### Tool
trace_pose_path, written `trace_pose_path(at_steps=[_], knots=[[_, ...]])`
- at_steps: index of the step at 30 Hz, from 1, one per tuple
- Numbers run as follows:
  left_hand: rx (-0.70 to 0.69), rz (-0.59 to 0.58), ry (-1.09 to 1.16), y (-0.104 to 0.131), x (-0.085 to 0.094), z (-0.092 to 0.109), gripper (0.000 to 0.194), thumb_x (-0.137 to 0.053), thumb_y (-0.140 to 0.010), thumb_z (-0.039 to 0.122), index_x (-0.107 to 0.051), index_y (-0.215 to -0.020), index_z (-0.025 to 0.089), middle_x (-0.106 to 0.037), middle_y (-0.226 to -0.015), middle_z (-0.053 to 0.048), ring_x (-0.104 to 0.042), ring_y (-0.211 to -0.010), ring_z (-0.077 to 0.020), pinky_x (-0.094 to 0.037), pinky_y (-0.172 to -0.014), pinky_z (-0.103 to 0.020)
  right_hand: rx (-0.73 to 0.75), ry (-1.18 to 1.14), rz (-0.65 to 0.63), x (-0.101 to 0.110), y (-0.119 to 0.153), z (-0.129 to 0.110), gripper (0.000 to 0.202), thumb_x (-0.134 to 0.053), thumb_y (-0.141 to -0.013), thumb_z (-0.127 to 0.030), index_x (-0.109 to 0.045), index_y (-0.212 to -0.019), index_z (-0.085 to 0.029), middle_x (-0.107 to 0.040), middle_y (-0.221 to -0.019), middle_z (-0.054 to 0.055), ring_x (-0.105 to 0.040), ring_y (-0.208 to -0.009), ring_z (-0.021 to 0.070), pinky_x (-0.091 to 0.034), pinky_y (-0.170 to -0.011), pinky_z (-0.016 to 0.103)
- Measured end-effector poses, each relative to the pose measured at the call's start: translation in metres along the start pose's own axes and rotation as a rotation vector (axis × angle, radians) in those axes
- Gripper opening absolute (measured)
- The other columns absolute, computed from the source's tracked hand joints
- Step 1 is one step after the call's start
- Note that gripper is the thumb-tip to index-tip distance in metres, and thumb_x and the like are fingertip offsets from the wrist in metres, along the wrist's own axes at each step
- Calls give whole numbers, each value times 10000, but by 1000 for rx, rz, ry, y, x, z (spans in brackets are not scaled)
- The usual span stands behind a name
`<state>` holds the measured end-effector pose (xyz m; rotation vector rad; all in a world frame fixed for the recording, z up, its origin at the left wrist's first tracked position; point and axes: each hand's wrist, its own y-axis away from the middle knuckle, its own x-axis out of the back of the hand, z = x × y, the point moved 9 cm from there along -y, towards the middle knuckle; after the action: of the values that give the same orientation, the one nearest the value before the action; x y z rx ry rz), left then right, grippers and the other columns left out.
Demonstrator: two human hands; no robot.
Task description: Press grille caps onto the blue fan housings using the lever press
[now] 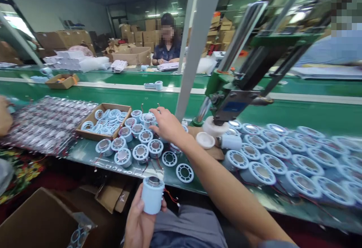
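Observation:
My left hand is wrapped round a light-blue cylindrical motor housing, held upright above my lap. A silver motor face shows at its top, and red wires hang from its right side. Stretched across the bench, my right hand has its fingers apart over a cluster of similar housings. Its thumb and fingertips are beside one housing in the back of that cluster; whether they touch it I cannot tell. Two loose slotted blue rings, a nearer ring and a farther ring, lie flat below my right forearm.
A cardboard tray of blue rings stands left of the cluster, beside rows of silver motors. On the right are a press, a white round cap and many housings. A person sits across the green conveyor.

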<state>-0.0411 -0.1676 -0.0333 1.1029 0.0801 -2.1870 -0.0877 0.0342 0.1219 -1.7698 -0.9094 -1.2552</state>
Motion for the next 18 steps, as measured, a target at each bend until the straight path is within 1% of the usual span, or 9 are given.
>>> trace_pose_path(at_steps=[1,3,5,7,8,10,12,15,18], knots=[[11,24,-3,-1,3,0,425,-691,-805,416,-710,-1137,151,-713,-1005,-156,-645,-770,-238,-535,-692,-344,-9,15,17,10,24,6,400,-537,-957,-249,-500,-1347,-167,-527,-1322,140,-524,-1209,256,-466,-957,351],[41,74,-13,-6,9,-2,413,-700,-786,407,-720,-1111,154,-716,-1019,-151,-646,-769,-240,-547,-686,-349,-61,51,23,26,74,28,240,-467,-954,-167,-602,-1152,-160,-612,-1162,106,-577,-1086,224,-477,-897,326],[78,90,-35,-11,13,-5,419,-729,-744,407,-730,-1078,153,-720,-1010,-146,-646,-761,-247,-560,-680,-365,-184,119,16,39,118,66,199,-473,-912,-107,-627,-1025,-163,-646,-1060,82,-595,-1003,215,-473,-876,325],[111,64,-61,-14,10,-9,446,-748,-715,417,-732,-1068,146,-723,-994,-149,-646,-762,-263,-570,-686,-390,-345,229,1,46,147,111,231,-534,-879,-108,-619,-1086,-164,-637,-1148,86,-583,-1070,239,-458,-934,351],[120,47,-67,-15,8,-11,451,-746,-715,419,-731,-1071,143,-724,-992,-151,-646,-761,-265,-570,-687,-395,-407,280,-15,47,156,132,281,-568,-873,-132,-604,-1150,-160,-617,-1215,96,-566,-1127,257,-447,-970,368],[119,27,-60,-15,3,-14,439,-728,-739,415,-725,-1084,145,-723,-1004,-154,-649,-765,-262,-569,-687,-386,-468,337,-63,40,160,163,389,-630,-870,-212,-567,-1249,-155,-587,-1292,112,-541,-1201,289,-437,-1008,395],[109,13,-46,-13,-2,-17,409,-712,-761,398,-723,-1087,152,-723,-1009,-151,-650,-759,-250,-564,-674,-365,-478,345,-96,28,154,179,442,-666,-861,-269,-559,-1273,-149,-598,-1286,124,-551,-1202,312,-453,-992,413],[108,-8,-31,-10,-8,-21,413,-711,-774,402,-716,-1103,153,-722,-1005,-155,-654,-759,-252,-557,-670,-366,-459,350,-96,16,144,183,494,-689,-833,-242,-553,-1299,-151,-623,-1258,135,-567,-1189,336,-475,-962,432],[92,-29,-12,-7,-11,-20,441,-703,-795,419,-702,-1141,145,-717,-1024,-169,-654,-772,-258,-540,-691,-378,-443,352,-58,17,144,185,492,-653,-848,-219,-544,-1322,-143,-628,-1248,163,-580,-1175,349,-473,-963,454]])
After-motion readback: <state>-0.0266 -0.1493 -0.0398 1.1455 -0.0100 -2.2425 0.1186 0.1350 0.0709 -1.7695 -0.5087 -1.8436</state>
